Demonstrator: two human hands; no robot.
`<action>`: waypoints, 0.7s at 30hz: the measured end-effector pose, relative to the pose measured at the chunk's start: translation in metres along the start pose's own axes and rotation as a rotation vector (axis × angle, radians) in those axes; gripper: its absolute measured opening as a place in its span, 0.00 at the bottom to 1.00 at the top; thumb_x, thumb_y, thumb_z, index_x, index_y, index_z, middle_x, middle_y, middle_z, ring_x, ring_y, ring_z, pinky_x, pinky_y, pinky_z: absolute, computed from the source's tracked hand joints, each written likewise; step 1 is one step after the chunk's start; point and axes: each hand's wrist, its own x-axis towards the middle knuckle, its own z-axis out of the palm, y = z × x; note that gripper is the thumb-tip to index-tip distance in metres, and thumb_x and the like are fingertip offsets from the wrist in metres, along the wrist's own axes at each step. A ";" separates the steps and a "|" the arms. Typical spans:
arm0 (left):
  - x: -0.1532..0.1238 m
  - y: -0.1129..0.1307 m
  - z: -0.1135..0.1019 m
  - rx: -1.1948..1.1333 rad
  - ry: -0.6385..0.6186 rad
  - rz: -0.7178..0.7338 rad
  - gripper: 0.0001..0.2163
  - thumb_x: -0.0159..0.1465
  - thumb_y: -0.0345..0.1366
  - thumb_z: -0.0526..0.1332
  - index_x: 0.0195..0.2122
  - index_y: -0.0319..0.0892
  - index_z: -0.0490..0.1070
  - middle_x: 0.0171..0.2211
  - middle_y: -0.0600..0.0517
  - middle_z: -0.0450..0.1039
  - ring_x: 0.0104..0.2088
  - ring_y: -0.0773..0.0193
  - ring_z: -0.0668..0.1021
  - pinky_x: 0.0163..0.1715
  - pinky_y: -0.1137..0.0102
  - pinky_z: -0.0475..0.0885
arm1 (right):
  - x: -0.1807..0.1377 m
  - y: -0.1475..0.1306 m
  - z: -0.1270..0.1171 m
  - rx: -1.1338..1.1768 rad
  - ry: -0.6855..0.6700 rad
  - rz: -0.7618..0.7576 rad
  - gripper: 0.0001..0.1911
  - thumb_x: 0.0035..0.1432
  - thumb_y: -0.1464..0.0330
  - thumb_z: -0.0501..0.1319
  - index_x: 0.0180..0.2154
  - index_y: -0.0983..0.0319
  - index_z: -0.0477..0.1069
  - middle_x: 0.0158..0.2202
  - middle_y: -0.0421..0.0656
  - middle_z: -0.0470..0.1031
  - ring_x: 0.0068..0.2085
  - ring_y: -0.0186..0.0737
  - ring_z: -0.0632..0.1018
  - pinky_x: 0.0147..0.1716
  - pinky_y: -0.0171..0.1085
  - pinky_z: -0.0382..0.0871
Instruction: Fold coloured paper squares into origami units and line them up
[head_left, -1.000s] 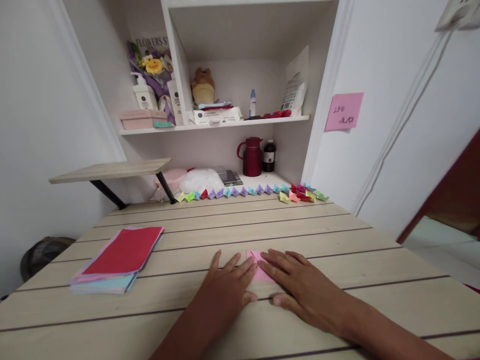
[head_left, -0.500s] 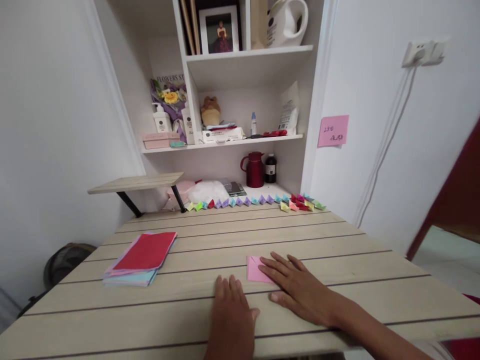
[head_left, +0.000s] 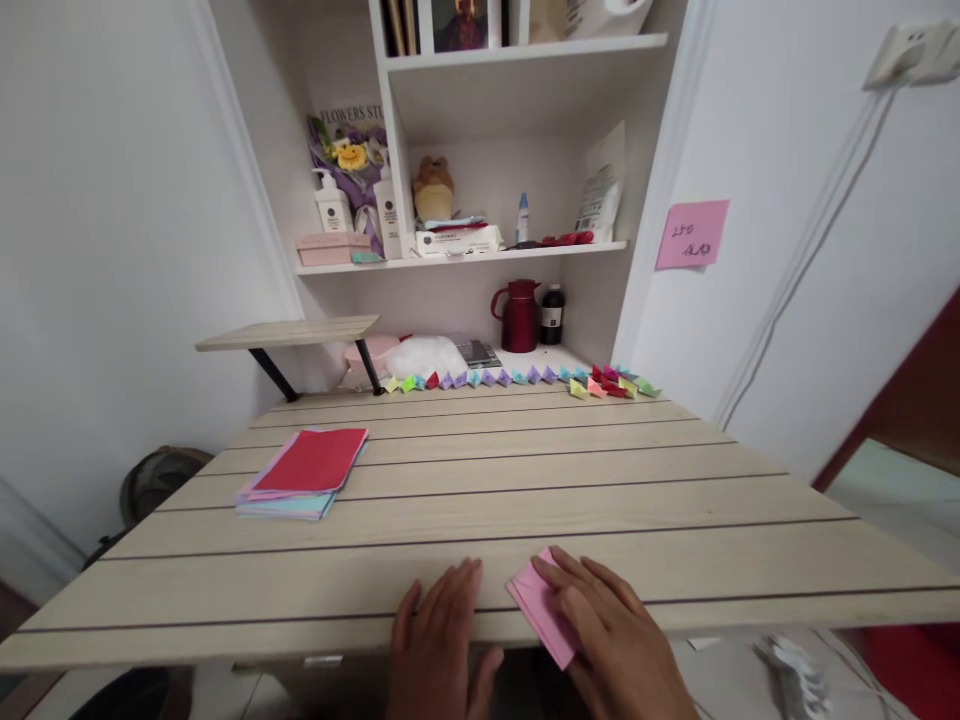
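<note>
A folded piece of pink paper [head_left: 540, 608] is at the front edge of the table, turned at a slant, with its lower corner past the edge. My right hand [head_left: 619, 630] grips it from the right. The fingers lie over its top side, and the thumb is hidden below. To the left of the paper, apart from it, my left hand [head_left: 439, 635] is open at the table edge with its thumb spread, holding nothing. A stack of coloured paper sheets [head_left: 311, 462], red on top, lies on the left side of the table [head_left: 435, 510].
Small folded paper shapes [head_left: 517, 378] line the table's back edge, bunched at the right. A small raised wooden shelf [head_left: 289, 333] stands at the back left. Behind the table are a dark red jug [head_left: 520, 316], a dark bottle [head_left: 552, 315] and white shelves [head_left: 465, 254].
My right hand has drawn the pink paper toward me to the table edge, turned it and closed on it. My left hand has shifted slightly left. The view has tilted downward.
</note>
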 end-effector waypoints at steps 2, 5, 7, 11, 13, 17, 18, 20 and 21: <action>0.001 0.009 0.002 -0.099 -0.020 -0.118 0.29 0.62 0.32 0.55 0.64 0.46 0.50 0.55 0.47 0.71 0.53 0.56 0.74 0.54 0.55 0.65 | 0.002 -0.003 -0.001 0.038 0.025 0.007 0.28 0.45 0.83 0.51 0.48 0.60 0.64 0.56 0.45 0.72 0.59 0.44 0.69 0.54 0.47 0.65; 0.006 0.016 0.000 -0.277 -0.047 -0.244 0.33 0.62 0.36 0.59 0.66 0.47 0.45 0.60 0.44 0.64 0.58 0.55 0.69 0.55 0.56 0.66 | 0.002 -0.007 -0.005 0.171 -0.030 0.060 0.19 0.48 0.81 0.53 0.41 0.57 0.66 0.52 0.44 0.75 0.57 0.45 0.71 0.54 0.49 0.65; 0.012 0.017 -0.005 -0.383 -0.121 -0.250 0.35 0.61 0.39 0.61 0.66 0.48 0.46 0.63 0.43 0.58 0.61 0.53 0.64 0.56 0.57 0.66 | 0.001 -0.010 -0.007 0.306 -0.045 0.147 0.12 0.53 0.77 0.54 0.38 0.57 0.67 0.49 0.45 0.77 0.55 0.46 0.74 0.55 0.51 0.64; 0.024 0.017 -0.015 -0.559 -0.327 -0.168 0.38 0.54 0.48 0.67 0.64 0.50 0.54 0.65 0.44 0.55 0.63 0.49 0.61 0.59 0.54 0.62 | 0.001 -0.015 -0.012 0.576 0.045 0.395 0.07 0.58 0.69 0.54 0.36 0.57 0.70 0.43 0.47 0.79 0.51 0.50 0.76 0.55 0.53 0.62; 0.032 0.022 -0.018 -0.675 -0.321 -0.256 0.35 0.53 0.48 0.67 0.61 0.49 0.59 0.63 0.44 0.60 0.61 0.49 0.64 0.59 0.54 0.62 | 0.005 -0.019 -0.016 0.756 0.079 0.534 0.06 0.59 0.66 0.56 0.34 0.58 0.71 0.38 0.46 0.79 0.46 0.49 0.77 0.51 0.49 0.66; 0.057 0.038 -0.023 -1.006 -0.301 -0.591 0.12 0.57 0.40 0.62 0.42 0.44 0.75 0.41 0.48 0.78 0.43 0.57 0.77 0.46 0.65 0.71 | 0.017 -0.032 -0.023 1.146 0.117 0.788 0.14 0.56 0.57 0.61 0.27 0.60 0.65 0.23 0.37 0.71 0.27 0.37 0.73 0.27 0.33 0.68; 0.065 0.040 -0.023 -1.097 -0.320 -0.658 0.11 0.57 0.41 0.61 0.37 0.41 0.76 0.34 0.49 0.78 0.37 0.59 0.77 0.40 0.67 0.71 | 0.020 -0.034 -0.024 1.209 0.117 0.805 0.15 0.56 0.56 0.62 0.27 0.60 0.64 0.22 0.36 0.70 0.26 0.36 0.72 0.26 0.32 0.67; 0.079 0.039 -0.022 -1.177 -0.348 -0.792 0.11 0.55 0.43 0.61 0.28 0.38 0.74 0.24 0.53 0.73 0.27 0.64 0.73 0.29 0.71 0.67 | 0.021 -0.034 -0.026 1.254 0.127 0.793 0.14 0.57 0.54 0.59 0.33 0.59 0.66 0.27 0.38 0.73 0.29 0.38 0.74 0.29 0.34 0.70; 0.085 0.036 -0.020 -1.183 -0.373 -0.845 0.12 0.54 0.43 0.61 0.26 0.37 0.72 0.22 0.54 0.70 0.25 0.66 0.70 0.26 0.72 0.64 | 0.020 -0.030 -0.027 1.226 0.138 0.780 0.15 0.59 0.54 0.57 0.39 0.59 0.67 0.32 0.41 0.76 0.32 0.40 0.76 0.33 0.36 0.72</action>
